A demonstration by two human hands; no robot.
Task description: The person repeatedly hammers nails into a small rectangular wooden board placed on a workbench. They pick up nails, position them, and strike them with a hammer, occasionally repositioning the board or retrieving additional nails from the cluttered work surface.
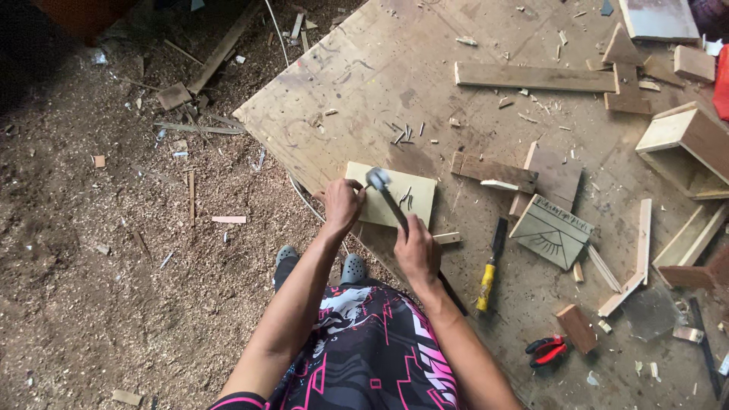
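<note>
The head camera looks straight down at a person standing at the corner of a low desk [425, 68] made of a worn plywood sheet, over a floor [99, 288] thick with sawdust and wood scraps.

The right hand [418, 250] is clenched around the handle of a hammer [387, 199]; the handle runs up and to the left from that grip, and the metal head sits just above the upper left part of a small pale board [414, 199]. The left hand [343, 205] is closed at the left edge of that board, fingers pinched together close under the hammer head; what they pinch is too small to tell. The pale board lies flat near the desk's near edge, with a few thin dark nails lying on its middle.

A loose scatter of nails [406, 133] lies on the desk just beyond the board. To the right of the board is a short dark plank [493, 172], and near the right hand lies a chisel [490, 266] with a yellow handle, its blade pointing away from the person. Further right sits a square panel [553, 231] with lines drawn on it, and red-handled pliers [548, 349] lie well apart near the lower edge. A long batten [531, 76] lies across the far part of the desk, and an open wooden box [687, 152] stands at the right edge.
</note>
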